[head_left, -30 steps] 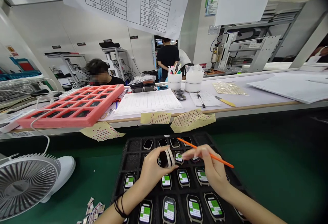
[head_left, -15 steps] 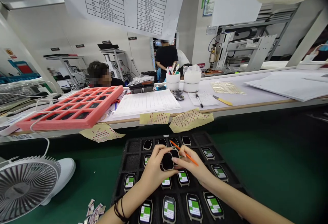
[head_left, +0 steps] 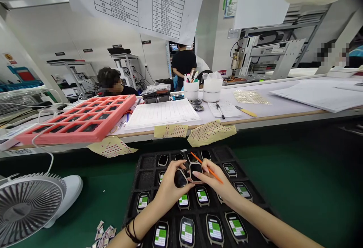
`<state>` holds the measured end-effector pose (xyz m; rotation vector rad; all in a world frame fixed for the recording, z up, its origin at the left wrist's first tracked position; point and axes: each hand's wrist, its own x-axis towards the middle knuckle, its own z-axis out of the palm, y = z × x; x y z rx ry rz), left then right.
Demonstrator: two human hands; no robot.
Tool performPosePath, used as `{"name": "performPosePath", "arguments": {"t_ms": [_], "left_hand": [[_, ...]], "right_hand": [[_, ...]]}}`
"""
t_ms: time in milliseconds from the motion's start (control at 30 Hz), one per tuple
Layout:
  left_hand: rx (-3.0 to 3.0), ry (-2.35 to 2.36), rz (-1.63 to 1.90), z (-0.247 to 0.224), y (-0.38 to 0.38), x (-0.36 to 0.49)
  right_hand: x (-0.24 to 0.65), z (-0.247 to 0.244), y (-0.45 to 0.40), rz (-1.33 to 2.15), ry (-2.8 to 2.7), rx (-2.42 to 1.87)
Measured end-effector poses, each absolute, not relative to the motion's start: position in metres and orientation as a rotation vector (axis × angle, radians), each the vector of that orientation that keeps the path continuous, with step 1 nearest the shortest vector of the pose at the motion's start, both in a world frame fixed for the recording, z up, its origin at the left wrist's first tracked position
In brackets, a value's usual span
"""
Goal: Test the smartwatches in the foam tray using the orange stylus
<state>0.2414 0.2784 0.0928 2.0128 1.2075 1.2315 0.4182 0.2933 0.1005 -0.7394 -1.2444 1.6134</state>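
Observation:
Above a black foam tray [head_left: 147,180], my left hand [head_left: 170,182] is closed on a smartwatch [head_left: 180,179] with a dark screen, tilted in the fingers. Close beside it, my right hand [head_left: 214,178] grips a second dark-screened smartwatch [head_left: 195,172], the thumb lying over its face. An orange stick [head_left: 208,168], thin and pointed, is also tucked in my right fingers. In the tray's compartments below lie several watches with lit green and white screens, such as the lit watch [head_left: 214,228]. Along the back row sit dark-screened ones, among them a dark watch [head_left: 163,160].
A white fan [head_left: 31,206] stands at the left, with small paper labels [head_left: 104,236] near it on the green surface. On the shelf ahead are a pink foam tray [head_left: 85,136], paper sheets [head_left: 164,113] and a pen cup [head_left: 191,90]. A printed list [head_left: 136,2] hangs above.
The two watches, overlapping before, are now apart: the right one has come forward into view and the left one is turned. The orange stick has shifted slightly to the right.

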Motion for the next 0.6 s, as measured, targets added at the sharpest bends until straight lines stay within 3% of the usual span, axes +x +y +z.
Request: {"name": "performPosePath", "arguments": {"t_ms": [233, 300, 367, 433, 600], "left_hand": [[2.152, 1.243, 1.222, 0.101, 0.284, 0.227], [2.202, 1.321, 1.232, 0.107, 0.289, 0.207], [2.29, 1.421, 1.238, 0.108, 0.295, 0.18], [2.438, 1.473, 1.204, 0.104, 0.299, 0.153], [2.693, 1.347, 0.704, 0.079, 0.296, 0.111]], "right_hand": [[0.429, 0.099, 0.303, 1.374, -1.434, -0.896], [0.446, 0.095, 0.314, 1.13, -1.622, -1.034], [0.468, 0.087, 0.329, 0.66, -1.821, -1.203], [0.492, 0.078, 0.346, 0.523, -1.822, -1.261], [0.526, 0.058, 0.382, 0.312, -1.806, -1.372]]}}
